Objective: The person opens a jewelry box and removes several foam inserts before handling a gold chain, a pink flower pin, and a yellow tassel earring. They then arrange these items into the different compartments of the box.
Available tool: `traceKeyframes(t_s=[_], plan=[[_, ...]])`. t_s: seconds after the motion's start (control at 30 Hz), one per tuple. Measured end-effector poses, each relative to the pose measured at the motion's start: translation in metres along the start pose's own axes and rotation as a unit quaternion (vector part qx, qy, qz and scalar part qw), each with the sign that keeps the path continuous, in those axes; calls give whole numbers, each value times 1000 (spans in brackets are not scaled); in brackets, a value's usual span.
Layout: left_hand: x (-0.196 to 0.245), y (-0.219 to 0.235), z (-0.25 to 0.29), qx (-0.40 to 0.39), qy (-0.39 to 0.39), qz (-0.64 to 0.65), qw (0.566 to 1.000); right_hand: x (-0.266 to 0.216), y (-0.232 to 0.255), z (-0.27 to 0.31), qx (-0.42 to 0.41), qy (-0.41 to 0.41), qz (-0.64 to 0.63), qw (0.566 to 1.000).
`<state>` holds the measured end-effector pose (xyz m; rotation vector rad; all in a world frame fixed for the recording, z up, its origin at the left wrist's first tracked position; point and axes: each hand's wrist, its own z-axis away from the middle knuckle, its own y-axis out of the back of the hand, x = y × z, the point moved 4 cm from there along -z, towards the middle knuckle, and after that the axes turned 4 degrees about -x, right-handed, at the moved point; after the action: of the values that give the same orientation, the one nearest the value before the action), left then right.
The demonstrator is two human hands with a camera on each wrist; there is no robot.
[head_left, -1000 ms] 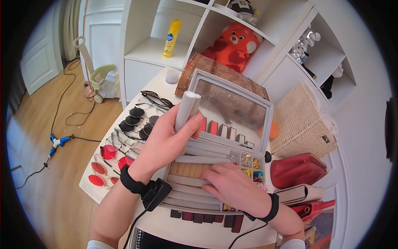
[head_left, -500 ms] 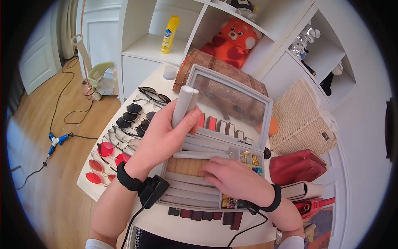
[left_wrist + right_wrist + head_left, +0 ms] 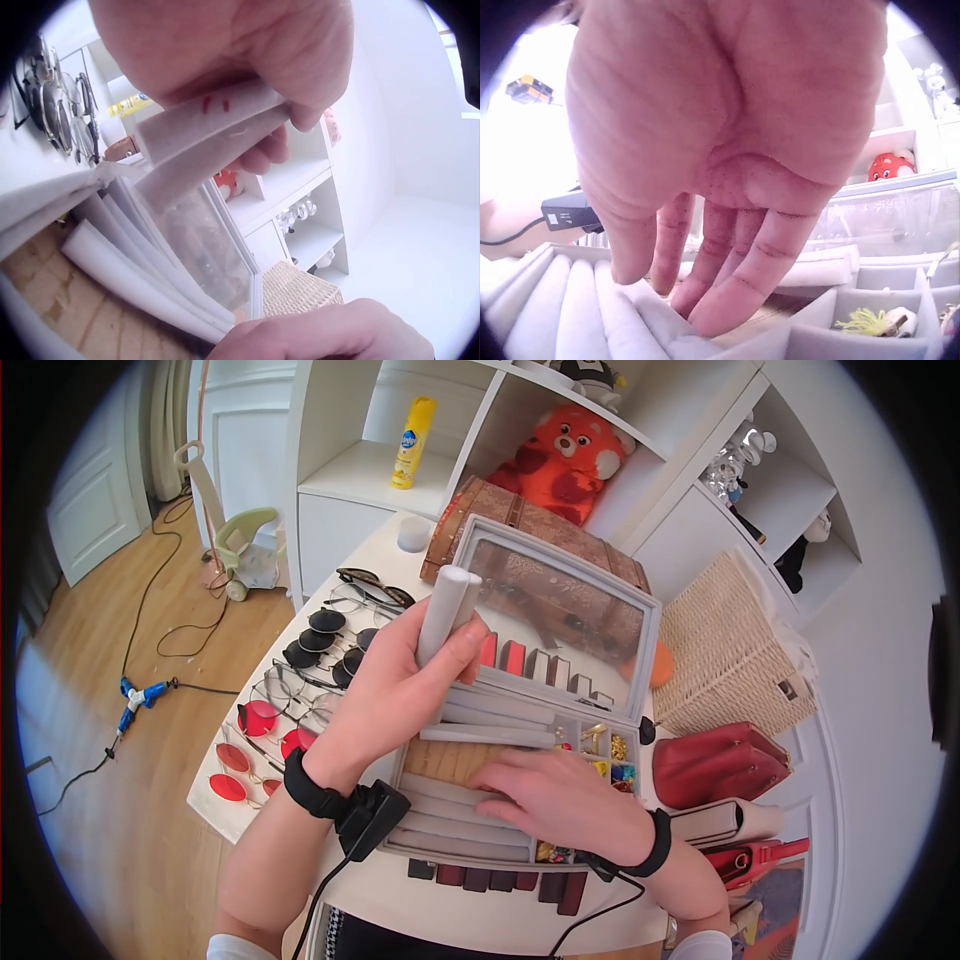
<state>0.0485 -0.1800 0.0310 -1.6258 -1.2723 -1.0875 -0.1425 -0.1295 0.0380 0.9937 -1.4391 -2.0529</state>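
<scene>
My left hand [image 3: 400, 685] grips two soft white padded rolls [image 3: 442, 615] upright above the left side of a grey jewellery box [image 3: 652, 645]. In the left wrist view, one held roll [image 3: 180, 131] bears two small red marks. The box's clear-windowed lid stands raised. My right hand [image 3: 570, 795] reaches down into the box, its fingertips low by the near padded rolls [image 3: 460, 830] and a strip of bare tan bottom [image 3: 440, 762]. From the right wrist, the thumb and bent fingers [image 3: 742, 289] appear apart, with nothing between them. More rolls [image 3: 495, 712] lie on the far side.
Small compartments with trinkets [image 3: 618, 748] line the box's right side. Sunglasses [image 3: 325, 622] cover the table's left part. A patterned chest [image 3: 540, 525] stands behind the lid; a woven basket [image 3: 735, 650] and red bag [image 3: 720, 765] sit to the right. Dark small boxes [image 3: 500, 880] lie in front.
My right hand has shifted slightly left and nearer to me, toward the near rolls. The left hand keeps the two rolls in about the same place.
</scene>
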Motion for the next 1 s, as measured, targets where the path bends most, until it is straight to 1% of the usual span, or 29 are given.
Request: traceKeyframes(t_s=[0.03,0.1,0.23,0.3,0.33,0.4,0.63,0.7,0.83,0.9,0.93,1.0], plan=[[0,0,-1,-1,1,-5,1000,0,-2,0,1,-1,0,1000],[1,-1,-1,0,-1,-5,1000,-2,-6,-2,28,14,12,999],[4,0,1,3,-1,-7,1000,-5,-12,-1,39,3,34,999],[5,0,1,0,-8,-5,1000,-6,-15,-1,68,19,54,996],[5,0,1,-2,-13,-4,1000,-7,-12,-1,68,19,54,996],[6,0,2,0,-12,-8,1000,-8,-9,-2,13,1,77,997],[7,1,2,5,-6,-2,1000,-5,-7,-7,-2,25,84,996],[6,1,2,7,-9,2,1000,1,-4,-7,-12,18,18,1000],[3,2,0,2,-8,4,1000,5,4,-5,-31,32,-10,999],[5,1,0,0,-17,17,1000,13,13,-1,11,50,-52,997],[6,1,0,-5,-26,30,999,14,20,1,8,50,-52,997],[7,0,2,-2,-20,25,999,22,46,6,116,-56,-61,990]])
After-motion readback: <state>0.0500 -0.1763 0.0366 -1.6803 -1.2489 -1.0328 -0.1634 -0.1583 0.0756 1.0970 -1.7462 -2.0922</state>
